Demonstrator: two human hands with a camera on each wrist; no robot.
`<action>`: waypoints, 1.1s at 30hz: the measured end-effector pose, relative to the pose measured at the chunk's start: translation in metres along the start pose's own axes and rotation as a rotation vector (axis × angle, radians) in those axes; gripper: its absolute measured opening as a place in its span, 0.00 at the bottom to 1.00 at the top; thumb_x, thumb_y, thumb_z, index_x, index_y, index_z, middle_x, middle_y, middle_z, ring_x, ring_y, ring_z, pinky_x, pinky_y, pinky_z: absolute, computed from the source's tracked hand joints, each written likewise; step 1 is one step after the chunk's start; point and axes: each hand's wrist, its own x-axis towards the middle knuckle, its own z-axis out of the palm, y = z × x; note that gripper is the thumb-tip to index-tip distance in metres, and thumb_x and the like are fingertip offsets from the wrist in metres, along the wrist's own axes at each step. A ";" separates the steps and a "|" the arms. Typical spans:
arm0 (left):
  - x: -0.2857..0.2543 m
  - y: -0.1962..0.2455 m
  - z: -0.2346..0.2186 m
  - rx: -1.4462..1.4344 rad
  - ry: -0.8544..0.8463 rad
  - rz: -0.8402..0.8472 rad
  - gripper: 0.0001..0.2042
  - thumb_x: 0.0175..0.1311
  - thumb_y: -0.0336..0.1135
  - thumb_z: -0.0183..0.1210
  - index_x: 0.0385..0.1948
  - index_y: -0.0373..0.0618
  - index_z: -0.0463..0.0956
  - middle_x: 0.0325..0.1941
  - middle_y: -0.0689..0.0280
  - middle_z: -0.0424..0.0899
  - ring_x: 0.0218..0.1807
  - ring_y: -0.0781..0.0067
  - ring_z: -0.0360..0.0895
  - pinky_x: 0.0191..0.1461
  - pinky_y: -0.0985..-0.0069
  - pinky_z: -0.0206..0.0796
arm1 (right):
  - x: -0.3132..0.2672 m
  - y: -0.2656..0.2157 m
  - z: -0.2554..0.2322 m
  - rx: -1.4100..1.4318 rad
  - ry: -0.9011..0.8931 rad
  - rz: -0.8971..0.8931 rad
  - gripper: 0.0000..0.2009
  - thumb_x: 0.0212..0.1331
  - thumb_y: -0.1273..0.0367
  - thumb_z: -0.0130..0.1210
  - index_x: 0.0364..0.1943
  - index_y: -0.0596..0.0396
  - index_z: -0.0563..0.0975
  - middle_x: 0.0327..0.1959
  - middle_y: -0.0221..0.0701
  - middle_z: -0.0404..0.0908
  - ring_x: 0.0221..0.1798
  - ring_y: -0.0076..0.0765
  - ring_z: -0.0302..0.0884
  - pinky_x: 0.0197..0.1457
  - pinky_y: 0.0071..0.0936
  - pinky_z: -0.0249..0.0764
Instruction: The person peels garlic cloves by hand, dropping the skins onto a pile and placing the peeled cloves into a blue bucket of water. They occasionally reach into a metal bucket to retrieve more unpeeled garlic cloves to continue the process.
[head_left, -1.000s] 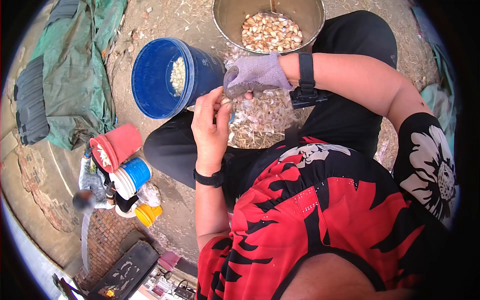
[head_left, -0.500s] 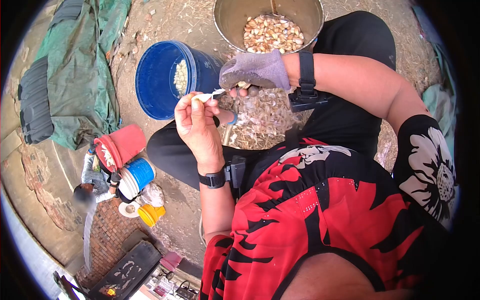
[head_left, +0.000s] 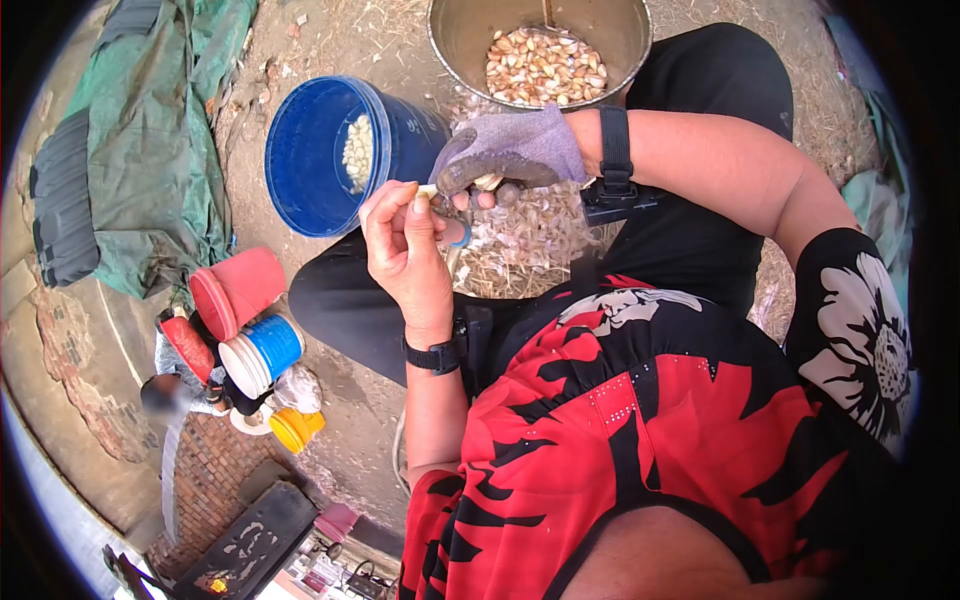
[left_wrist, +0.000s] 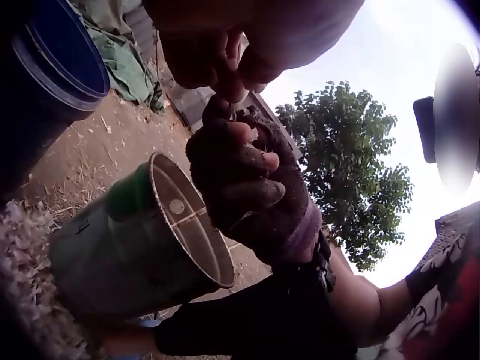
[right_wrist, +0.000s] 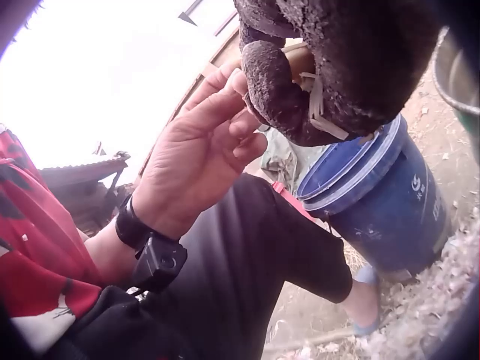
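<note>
My bare left hand (head_left: 412,245) pinches a pale garlic clove (head_left: 428,190) between thumb and forefinger, its end right at the glove's fingertips. The right hand (head_left: 515,148), in a lilac glove with a dark, dirty palm, curls round more garlic cloves (head_left: 488,182); some bare fingertips poke out of it. From the right wrist, a clove (right_wrist: 300,60) and a strip of pale skin (right_wrist: 319,105) show inside the gloved fingers. Just left of the hands, a blue bucket (head_left: 412,125) lies tilted in view with peeled cloves (head_left: 358,153) at its bottom.
A metal pot (head_left: 440,50) of unpeeled cloves (head_left: 545,68) stands beyond the right hand. Garlic skins (head_left: 530,235) cover the ground between the legs. Red bucket (head_left: 250,285), blue-and-white bucket (head_left: 275,345), yellow bucket (head_left: 295,428) and another person (head_left: 165,395) are at the left.
My left hand drew back from the glove with a white clove, then came in again to the glove's fingertips. The other person's arms moved off the red bucket, and a red container shows beside it.
</note>
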 end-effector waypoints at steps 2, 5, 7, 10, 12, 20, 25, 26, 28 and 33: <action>0.000 -0.002 0.000 0.046 -0.017 0.037 0.07 0.69 0.23 0.54 0.45 0.39 0.74 0.46 0.65 0.76 0.30 0.83 0.72 0.33 0.84 0.66 | 0.002 0.003 -0.002 0.020 0.023 0.026 0.14 0.62 0.58 0.57 0.43 0.52 0.81 0.32 0.24 0.80 0.29 0.15 0.75 0.28 0.12 0.68; 0.000 -0.009 0.001 0.059 -0.043 0.068 0.06 0.69 0.23 0.54 0.44 0.39 0.74 0.51 0.64 0.74 0.31 0.82 0.74 0.36 0.84 0.69 | 0.005 0.008 -0.005 0.050 0.063 0.033 0.13 0.62 0.59 0.58 0.42 0.53 0.81 0.30 0.24 0.79 0.28 0.15 0.75 0.28 0.12 0.68; 0.001 -0.008 0.006 0.036 -0.015 0.099 0.06 0.69 0.24 0.55 0.45 0.38 0.74 0.47 0.63 0.77 0.32 0.80 0.75 0.38 0.83 0.70 | 0.006 0.010 -0.006 0.059 0.081 0.016 0.12 0.61 0.61 0.59 0.41 0.54 0.80 0.30 0.24 0.79 0.27 0.15 0.74 0.27 0.11 0.68; 0.002 -0.006 0.009 -0.118 0.091 -0.083 0.07 0.70 0.26 0.55 0.45 0.38 0.74 0.40 0.64 0.79 0.33 0.79 0.77 0.40 0.81 0.71 | 0.006 0.006 -0.004 0.090 0.108 0.007 0.09 0.59 0.63 0.59 0.37 0.53 0.81 0.27 0.24 0.79 0.25 0.17 0.73 0.25 0.15 0.66; 0.004 -0.007 0.010 -0.162 0.105 -0.114 0.07 0.70 0.27 0.54 0.46 0.38 0.75 0.36 0.66 0.79 0.33 0.80 0.76 0.38 0.82 0.70 | 0.004 0.003 -0.003 0.116 0.063 -0.051 0.12 0.60 0.63 0.60 0.42 0.55 0.80 0.29 0.25 0.79 0.25 0.14 0.73 0.25 0.09 0.68; 0.000 -0.001 0.008 0.068 -0.014 -0.196 0.16 0.75 0.44 0.49 0.50 0.40 0.74 0.27 0.69 0.76 0.25 0.85 0.68 0.30 0.85 0.61 | 0.001 -0.006 0.007 -0.215 0.080 -0.174 0.14 0.60 0.60 0.61 0.43 0.55 0.80 0.28 0.22 0.77 0.25 0.14 0.71 0.29 0.13 0.66; 0.002 -0.008 0.006 -0.245 -0.063 -0.364 0.15 0.75 0.45 0.49 0.43 0.40 0.73 0.23 0.69 0.74 0.24 0.83 0.68 0.28 0.83 0.60 | -0.002 -0.004 0.006 -0.237 0.013 -0.135 0.14 0.59 0.59 0.61 0.42 0.54 0.80 0.27 0.22 0.77 0.25 0.14 0.70 0.28 0.12 0.65; 0.005 -0.009 0.004 -0.436 -0.115 -0.378 0.16 0.75 0.46 0.48 0.44 0.40 0.72 0.24 0.68 0.75 0.23 0.81 0.68 0.28 0.82 0.61 | -0.006 -0.009 0.008 -0.130 -0.016 -0.114 0.14 0.59 0.59 0.61 0.42 0.54 0.80 0.28 0.22 0.77 0.25 0.13 0.70 0.28 0.11 0.65; 0.012 -0.017 -0.008 -0.639 -0.082 -0.461 0.19 0.76 0.47 0.46 0.47 0.38 0.71 0.28 0.66 0.76 0.24 0.75 0.71 0.29 0.76 0.64 | -0.008 -0.012 0.009 -0.033 -0.075 -0.103 0.15 0.60 0.58 0.61 0.42 0.54 0.80 0.29 0.23 0.78 0.26 0.11 0.71 0.27 0.08 0.64; 0.024 -0.017 -0.027 -0.741 -0.072 -0.470 0.17 0.76 0.44 0.47 0.50 0.37 0.72 0.34 0.65 0.78 0.33 0.73 0.73 0.39 0.74 0.68 | -0.006 -0.008 0.007 0.022 -0.093 -0.091 0.18 0.64 0.56 0.56 0.45 0.57 0.79 0.30 0.23 0.78 0.26 0.11 0.72 0.26 0.08 0.64</action>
